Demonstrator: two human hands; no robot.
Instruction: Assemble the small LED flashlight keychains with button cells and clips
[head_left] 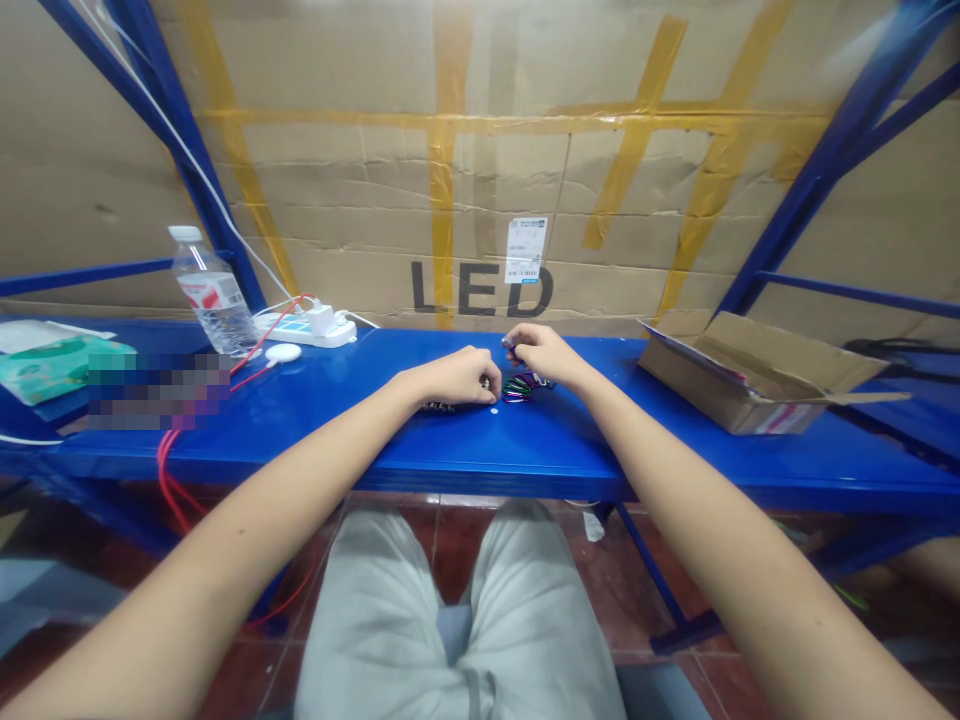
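Note:
Over the middle of the blue table (480, 455), my left hand (457, 378) has its fingers curled around a small metallic piece (486, 383) whose kind I cannot make out. Beneath that hand, several small gold-and-dark metal pieces (439, 406) lie partly hidden. My right hand (546, 355) is closed in a pinch just to the right; a tiny dark item seems to show at its fingertips, too small to name. Below the right hand rests a little pile of shiny coloured loops (519, 388), green, purple and pink, resembling carabiner clips. A small white dot (494, 411) sits near the left fingertips.
To the right stands an open cardboard box (750, 400). At the left are a water bottle (214, 300), a white power strip (315, 328), a red cable (174, 450) and a green tissue pack (67, 365). A large cardboard sheet (360, 220) backs the table.

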